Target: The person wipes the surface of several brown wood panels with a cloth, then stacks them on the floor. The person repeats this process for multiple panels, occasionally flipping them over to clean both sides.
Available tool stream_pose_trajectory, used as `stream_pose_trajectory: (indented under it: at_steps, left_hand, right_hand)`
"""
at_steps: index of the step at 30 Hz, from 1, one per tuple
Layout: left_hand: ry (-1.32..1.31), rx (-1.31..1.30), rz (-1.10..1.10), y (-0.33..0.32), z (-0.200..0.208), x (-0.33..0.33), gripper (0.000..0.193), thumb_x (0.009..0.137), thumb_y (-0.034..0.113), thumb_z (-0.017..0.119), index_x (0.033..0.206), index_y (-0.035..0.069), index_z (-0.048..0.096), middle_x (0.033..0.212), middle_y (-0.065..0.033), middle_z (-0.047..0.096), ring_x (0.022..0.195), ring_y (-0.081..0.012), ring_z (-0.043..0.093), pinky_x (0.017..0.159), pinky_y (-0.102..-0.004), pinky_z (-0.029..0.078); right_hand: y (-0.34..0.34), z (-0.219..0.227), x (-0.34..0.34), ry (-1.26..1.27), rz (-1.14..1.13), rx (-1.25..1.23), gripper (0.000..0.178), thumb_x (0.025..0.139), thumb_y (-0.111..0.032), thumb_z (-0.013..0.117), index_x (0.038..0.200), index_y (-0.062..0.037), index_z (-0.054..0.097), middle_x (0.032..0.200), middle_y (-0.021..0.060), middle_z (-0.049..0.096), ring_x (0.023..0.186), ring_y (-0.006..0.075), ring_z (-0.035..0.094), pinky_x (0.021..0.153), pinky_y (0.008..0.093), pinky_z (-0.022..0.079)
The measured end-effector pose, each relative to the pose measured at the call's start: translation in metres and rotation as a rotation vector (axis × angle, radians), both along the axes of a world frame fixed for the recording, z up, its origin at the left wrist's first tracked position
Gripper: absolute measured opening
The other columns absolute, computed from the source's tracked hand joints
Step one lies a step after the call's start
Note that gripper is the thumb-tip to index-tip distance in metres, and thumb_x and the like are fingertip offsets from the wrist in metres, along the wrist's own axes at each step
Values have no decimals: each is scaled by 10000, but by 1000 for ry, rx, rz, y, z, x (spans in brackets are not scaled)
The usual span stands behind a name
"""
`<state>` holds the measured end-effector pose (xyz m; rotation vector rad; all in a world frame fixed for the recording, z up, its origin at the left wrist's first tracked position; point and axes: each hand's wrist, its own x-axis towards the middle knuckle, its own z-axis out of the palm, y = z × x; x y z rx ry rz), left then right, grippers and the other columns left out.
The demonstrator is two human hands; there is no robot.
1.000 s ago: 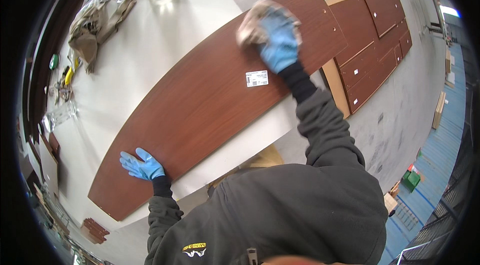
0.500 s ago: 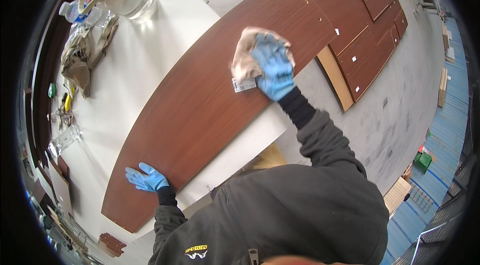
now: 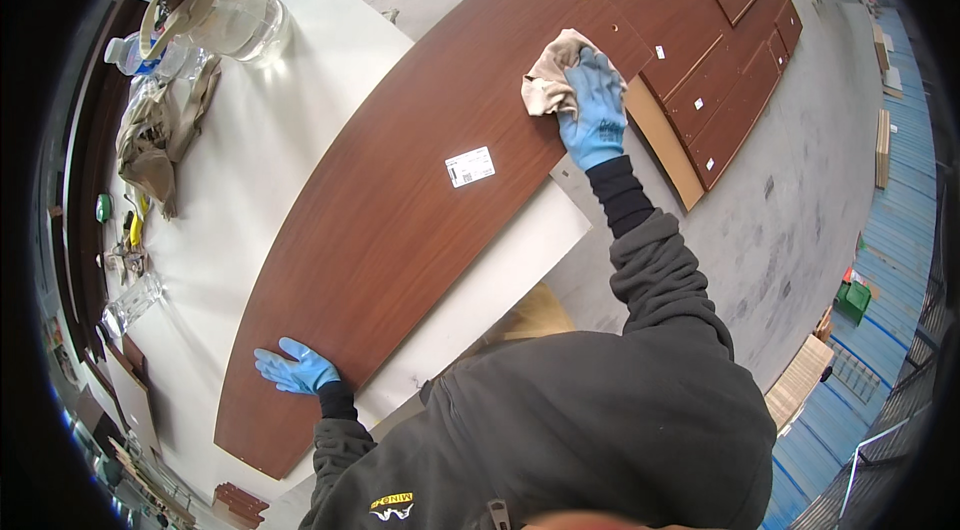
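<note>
A long reddish-brown wood panel (image 3: 380, 230) with one curved edge lies across a white table. My right hand (image 3: 597, 110), in a blue glove, presses a crumpled beige cloth (image 3: 552, 75) against the panel near its far right end. The cloth bunches out to the left of the fingers. Flat on the panel's near left end rests my left hand (image 3: 300, 368), also blue-gloved, its fingers spread and holding nothing. A white printed label (image 3: 470, 168) sits on the panel's surface between the two hands.
On the white table (image 3: 310, 60) at the left stand a clear jug (image 3: 235, 15) and a plastic bottle (image 3: 128, 54), with brown cloths (image 3: 150, 155) beside them. Several brown panels (image 3: 690, 60) are stacked beyond the right end. A green bin (image 3: 852, 300) stands far right.
My right hand has slid the cloth to the right along the panel, uncovering the whole label. My left hand keeps its place on the panel. The view has shifted slightly.
</note>
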<state>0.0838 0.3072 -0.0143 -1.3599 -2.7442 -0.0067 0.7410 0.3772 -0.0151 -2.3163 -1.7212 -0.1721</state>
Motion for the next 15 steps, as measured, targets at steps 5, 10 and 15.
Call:
stream_pose_trajectory:
  at_steps: [5, 10, 15]
  left_hand:
    - [4, 1, -14, 0, 2, 0, 797, 1077, 635, 378, 1672, 108, 308, 1734, -178, 271, 1613, -353, 217, 1254, -621, 177]
    - [-9, -3, 1, -1, 2, -1, 800, 1075, 641, 376, 1674, 116, 304, 1737, -184, 258, 1613, -361, 213, 1256, -620, 171]
    - [-11, -2, -3, 0, 1, 0, 809, 1071, 650, 377, 1677, 120, 298, 1739, -184, 254, 1613, -363, 211, 1258, -620, 162]
  right_hand:
    - [44, 10, 86, -54, -289, 136, 451, 929, -274, 679, 1305, -39, 598, 1468, 189, 554, 1386, 396, 497, 1154, 549, 381]
    - [7, -16, 32, -239, -310, 93, 544, 899, -362, 712, 1333, -56, 598, 1592, 188, 478, 1510, 412, 380, 1259, 555, 263]
    - [-10, -11, 24, -62, -167, 137, 545, 901, -408, 674, 1368, -136, 602, 1626, 175, 444, 1534, 401, 358, 1259, 575, 254]
